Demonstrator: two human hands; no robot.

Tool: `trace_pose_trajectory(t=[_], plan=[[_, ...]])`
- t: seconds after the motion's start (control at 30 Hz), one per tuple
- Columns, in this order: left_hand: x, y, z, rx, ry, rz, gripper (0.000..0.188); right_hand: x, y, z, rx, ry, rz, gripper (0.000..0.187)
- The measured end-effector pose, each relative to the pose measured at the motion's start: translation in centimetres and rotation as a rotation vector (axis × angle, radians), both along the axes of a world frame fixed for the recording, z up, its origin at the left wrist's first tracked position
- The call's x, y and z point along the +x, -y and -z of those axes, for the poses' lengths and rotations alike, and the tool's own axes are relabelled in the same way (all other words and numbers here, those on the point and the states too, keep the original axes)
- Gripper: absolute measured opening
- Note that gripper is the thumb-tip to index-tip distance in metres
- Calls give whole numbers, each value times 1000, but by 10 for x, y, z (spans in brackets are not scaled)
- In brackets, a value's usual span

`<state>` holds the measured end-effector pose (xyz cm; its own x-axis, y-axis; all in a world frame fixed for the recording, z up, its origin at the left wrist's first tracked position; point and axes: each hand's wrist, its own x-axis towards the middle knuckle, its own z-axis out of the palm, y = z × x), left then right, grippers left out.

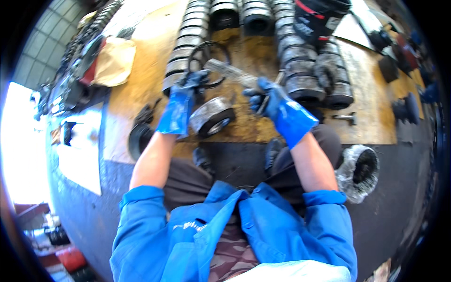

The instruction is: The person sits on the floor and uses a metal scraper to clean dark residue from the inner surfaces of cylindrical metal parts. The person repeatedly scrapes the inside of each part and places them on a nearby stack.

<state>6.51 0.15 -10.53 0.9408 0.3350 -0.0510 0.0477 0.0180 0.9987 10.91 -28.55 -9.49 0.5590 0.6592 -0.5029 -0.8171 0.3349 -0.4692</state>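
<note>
My left hand [187, 83], in a blue glove, is closed at the edge of a thin black ring [228, 52], which it appears to hold. My right hand [272, 97], gloved the same way, grips one end of a long, clear, shiny strip [232, 73] that looks like plastic wrapping. This strip slants up and left, its far end close to the ring. A thin metal rod [261, 107] also shows at my right fingers; its kind is unclear. Between and below my hands, a short silvery roller with black ends [212, 116] lies tilted on the board.
Rows of wrapped, ribbed cylinders [189, 33] stretch away along the brown board [150, 47]. A black bag [321, 19] rests on the right-hand rows. Nearby are a metal bolt-like piece [345, 118], a plastic-wrapped ring [359, 173], a black round part [140, 140] and brown paper [114, 61].
</note>
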Motion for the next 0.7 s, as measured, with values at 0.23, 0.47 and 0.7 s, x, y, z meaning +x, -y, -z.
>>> trace_pose_trajectory(t=[0.23, 0.47, 0.7], plan=[[-37, 14, 12, -184, 39, 135, 32, -9, -23, -13, -101, 205, 142, 43], [-39, -26, 31, 288, 40, 165, 30, -20, -23, -19, -110, 676, 193, 45], [1, -88, -29, -55, 328, 265, 21, -10, -18, -32, -187, 614, 160, 48]])
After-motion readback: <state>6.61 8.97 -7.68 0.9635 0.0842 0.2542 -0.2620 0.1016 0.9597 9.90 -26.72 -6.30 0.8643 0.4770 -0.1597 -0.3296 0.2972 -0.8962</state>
